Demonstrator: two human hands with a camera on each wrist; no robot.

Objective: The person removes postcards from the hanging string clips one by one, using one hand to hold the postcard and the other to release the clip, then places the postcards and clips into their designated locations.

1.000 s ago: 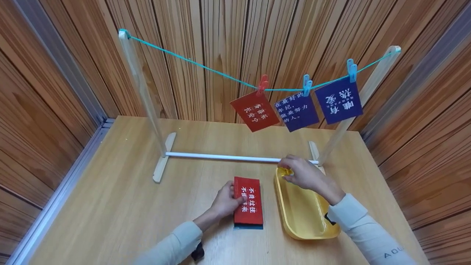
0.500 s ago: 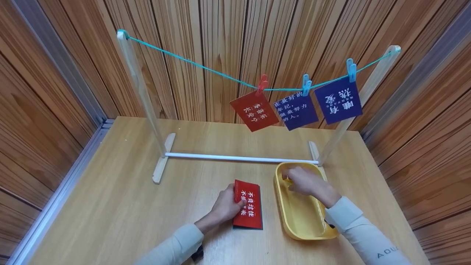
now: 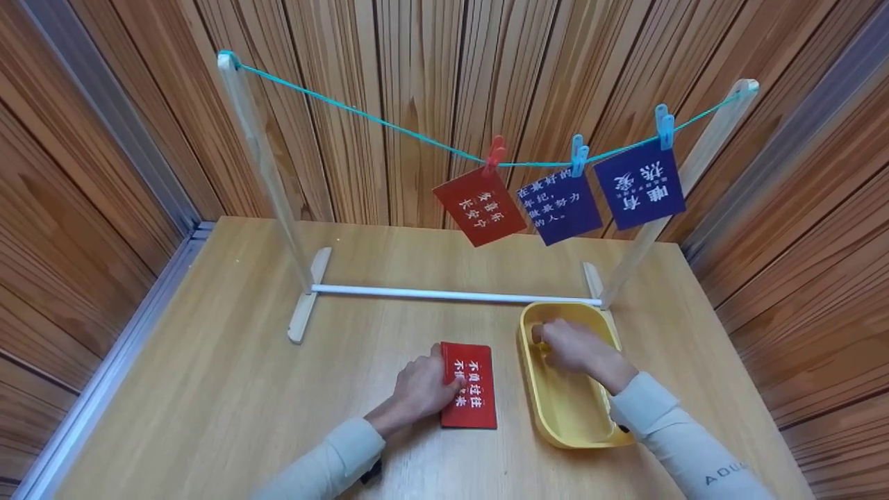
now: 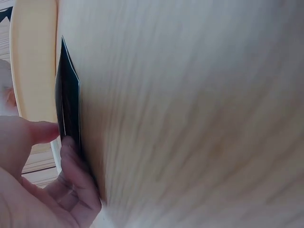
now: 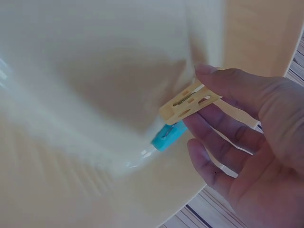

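My left hand (image 3: 421, 384) pinches a red card (image 3: 475, 385) with white writing, thumb on top and fingers at its left edge. Below it, darker cards (image 4: 71, 104) show a little apart in the left wrist view, close over the table. My right hand (image 3: 574, 344) reaches into the far end of the yellow tray (image 3: 538, 417). In the right wrist view its thumb and fingers pinch a yellow clothespin (image 5: 183, 103). A blue clothespin (image 5: 168, 137) lies right beside that one, low in the tray.
Behind the hands stands a wooden rack with a white crossbar (image 3: 444, 294). From its green string (image 3: 375, 119) hang a red card (image 3: 480, 207) on a red clothespin (image 3: 494, 154) and two blue cards (image 3: 561, 208) on blue clothespins (image 3: 579, 155).
My right hand has gone down from the tray's far rim into the tray with the yellow clothespin. The red card in my left hand has shifted slightly and covers the darker card beneath.
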